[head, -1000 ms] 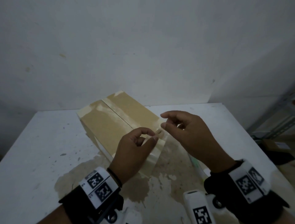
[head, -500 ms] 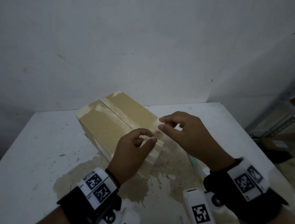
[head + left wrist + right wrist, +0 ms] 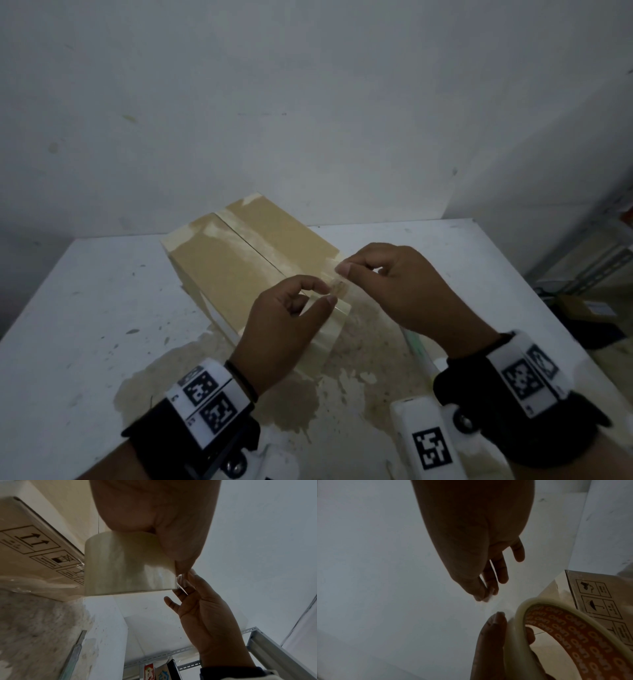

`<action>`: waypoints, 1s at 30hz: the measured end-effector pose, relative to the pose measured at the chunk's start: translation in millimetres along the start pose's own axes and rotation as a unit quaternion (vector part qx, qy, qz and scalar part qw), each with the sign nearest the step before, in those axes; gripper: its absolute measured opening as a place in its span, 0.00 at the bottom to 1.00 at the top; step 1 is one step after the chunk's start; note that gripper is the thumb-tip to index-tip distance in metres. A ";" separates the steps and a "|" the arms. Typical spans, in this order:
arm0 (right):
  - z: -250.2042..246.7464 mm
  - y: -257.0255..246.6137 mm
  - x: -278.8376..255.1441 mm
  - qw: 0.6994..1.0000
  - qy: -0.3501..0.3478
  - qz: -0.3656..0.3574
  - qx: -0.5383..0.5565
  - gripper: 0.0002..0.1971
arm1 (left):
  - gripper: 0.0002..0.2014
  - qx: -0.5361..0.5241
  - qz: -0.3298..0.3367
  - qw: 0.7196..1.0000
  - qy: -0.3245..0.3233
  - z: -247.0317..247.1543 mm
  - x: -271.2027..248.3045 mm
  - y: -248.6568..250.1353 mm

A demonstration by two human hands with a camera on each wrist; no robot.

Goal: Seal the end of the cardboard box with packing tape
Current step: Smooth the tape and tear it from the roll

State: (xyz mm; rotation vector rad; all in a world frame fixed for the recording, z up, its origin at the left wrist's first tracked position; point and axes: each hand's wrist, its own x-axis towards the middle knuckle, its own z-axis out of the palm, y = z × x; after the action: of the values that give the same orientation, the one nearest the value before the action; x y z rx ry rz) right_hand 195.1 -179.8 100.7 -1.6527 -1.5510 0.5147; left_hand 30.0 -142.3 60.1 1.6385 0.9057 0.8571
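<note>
Change since a second ago: slight. Both hands sit a little further from the viewer over the near end of the box, and the right hand has drawn the tape's free end marginally clear of the roll.

Left hand: fingers and thumb curled round the tape roll, thumb on the outer face, a fingertip inside the core. Roll held on edge just in front of the box's near end.

Right hand: thumb and forefinger pinch the tape end; the other fingers loosely spread. Only a short length is peeled.

Cardboard box: lies on the white table, long axis running away from the viewer. Clear tape already covers the top centre seam and shows at the far corners. Printed handling symbols on the near side face.

Also present: a pale rod-like item on the table under the right wrist, identity unclear; metal shelving to the right.

Progress, judged: early in this end's seal. Strip started, not yet drawn out, laid on the end, pressed or cut.
</note>
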 end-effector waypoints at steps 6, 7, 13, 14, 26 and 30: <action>-1.5 -4.3 -1.9 0.999 -0.012 0.032 0.042 0.07 | 0.04 -0.003 0.000 1.000 0.000 1.0 -0.3 -0.2; -0.2 -4.6 -2.1 0.998 -0.003 0.037 0.053 0.08 | 0.04 -0.004 0.001 1.000 0.000 0.9 -0.4 -1.0; 4.3 -9.9 0.0 0.996 0.023 0.041 0.078 0.04 | 0.01 0.013 0.009 1.000 -0.001 2.3 -1.7 0.8; 4.6 -10.6 0.2 0.996 0.023 0.042 0.075 0.04 | 0.01 0.015 0.007 1.000 0.000 2.6 -1.7 1.4; 6.4 -11.4 1.6 0.993 0.027 0.062 0.096 0.12 | 0.02 -0.025 -0.012 1.000 0.005 0.6 3.3 0.2; 0.6 -11.2 0.5 0.995 0.032 0.062 0.068 0.05 | 0.04 -0.029 -0.012 0.999 0.011 -2.6 6.6 0.5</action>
State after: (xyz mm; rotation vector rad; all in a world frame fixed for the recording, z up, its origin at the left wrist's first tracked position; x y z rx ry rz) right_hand 187.6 -179.9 109.0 -1.6521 -1.3432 0.6126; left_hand 30.8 -135.5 61.8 1.5676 0.9052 0.8793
